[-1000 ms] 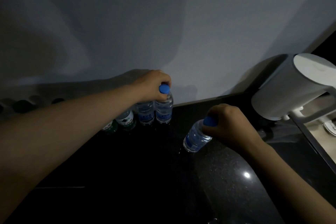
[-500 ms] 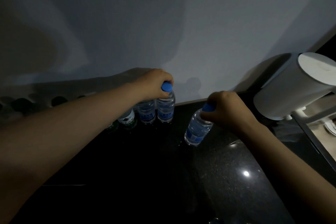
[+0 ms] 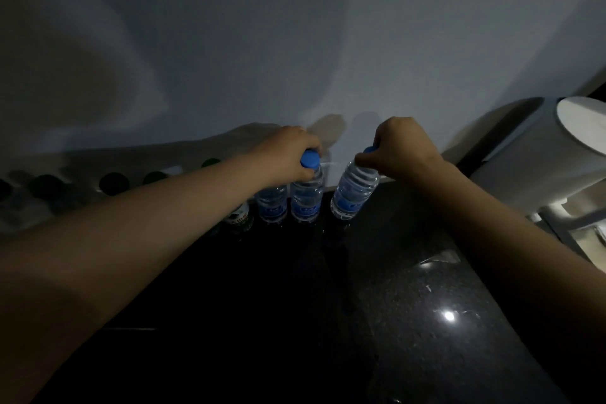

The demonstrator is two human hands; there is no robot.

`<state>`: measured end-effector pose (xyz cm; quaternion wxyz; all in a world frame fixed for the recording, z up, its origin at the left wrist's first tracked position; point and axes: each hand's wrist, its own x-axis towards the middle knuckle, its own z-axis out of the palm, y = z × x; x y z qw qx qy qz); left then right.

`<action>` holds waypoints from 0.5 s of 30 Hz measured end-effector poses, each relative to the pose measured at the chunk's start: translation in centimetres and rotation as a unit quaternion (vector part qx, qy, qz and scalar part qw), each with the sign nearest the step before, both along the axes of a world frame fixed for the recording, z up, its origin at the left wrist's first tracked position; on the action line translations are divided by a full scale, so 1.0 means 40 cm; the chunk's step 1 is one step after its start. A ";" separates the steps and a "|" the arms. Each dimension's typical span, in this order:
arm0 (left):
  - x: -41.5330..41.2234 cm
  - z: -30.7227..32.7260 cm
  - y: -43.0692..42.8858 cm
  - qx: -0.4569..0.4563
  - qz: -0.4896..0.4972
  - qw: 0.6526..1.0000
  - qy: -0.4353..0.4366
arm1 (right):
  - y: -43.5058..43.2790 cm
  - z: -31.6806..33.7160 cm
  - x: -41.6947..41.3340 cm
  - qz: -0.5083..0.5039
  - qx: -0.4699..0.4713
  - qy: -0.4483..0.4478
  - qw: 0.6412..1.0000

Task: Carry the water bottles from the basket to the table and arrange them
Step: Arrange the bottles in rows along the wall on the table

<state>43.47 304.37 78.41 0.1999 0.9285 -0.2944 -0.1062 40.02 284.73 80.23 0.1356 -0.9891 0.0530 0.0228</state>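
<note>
At the far left, a line of dark green bottles point(image 3: 113, 183) stands along the white wall point(image 3: 295, 43), very dim; one green bottle point(image 3: 241, 221) with a white and green label shows under the left forearm; its letters are too blurred for us to read. Just beside it stands an upright water bottle point(image 3: 272, 203) with a blue label, its top hidden behind the arm.

Next we see the left grip point(image 3: 288, 154); its fingers are curled round the neck of the second water bottle point(image 3: 307, 200), directly under the blue cap point(image 3: 310, 159), which shows below the knuckles. This bottle stands upright on the dark table point(image 3: 426, 321), touching its neighbour on the left, near the wall; its blue label has writing, but we cannot read it.

To the right, a little apart, is the tilted water bottle point(image 3: 354, 193); its base points to the left and its top leans to the right, into the right grip point(image 3: 403, 151). This grip is closed round the top of the bottle from above, so only an edge of the cap appears; the bottle hangs below and left of the hand. We cannot tell if its base touches the table; the blue label is again not readable.

At the far right stands a white container point(image 3: 537, 167), well apart from the bottles.
</note>
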 end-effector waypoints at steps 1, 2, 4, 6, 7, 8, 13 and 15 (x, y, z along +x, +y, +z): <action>0.000 0.000 0.000 0.001 0.001 1.000 0.000 | 0.002 -0.003 0.007 0.000 0.002 0.003 1.000; 0.000 0.001 0.001 0.002 0.001 1.000 -0.001 | 0.003 -0.006 0.013 -0.001 0.004 0.006 1.000; 0.001 0.003 0.002 0.003 0.002 1.000 -0.001 | 0.006 -0.010 0.022 -0.004 0.009 0.011 1.000; 0.002 0.004 0.001 0.001 0.001 1.000 0.000 | 0.008 -0.015 0.027 -0.006 0.016 0.014 1.000; 0.002 0.003 0.000 0.000 0.001 1.000 0.001 | 0.009 -0.017 0.029 -0.007 0.019 0.016 1.000; 0.002 0.004 -0.001 -0.001 0.000 1.000 0.002 | 0.009 -0.018 0.031 -0.008 0.021 0.018 1.000; 0.005 0.005 -0.003 0.001 0.000 1.000 0.008 | 0.012 -0.022 0.035 -0.003 0.023 0.015 1.000; 0.006 0.004 -0.005 0.002 0.001 1.000 0.010 | 0.013 -0.021 0.035 -0.004 0.022 0.010 1.000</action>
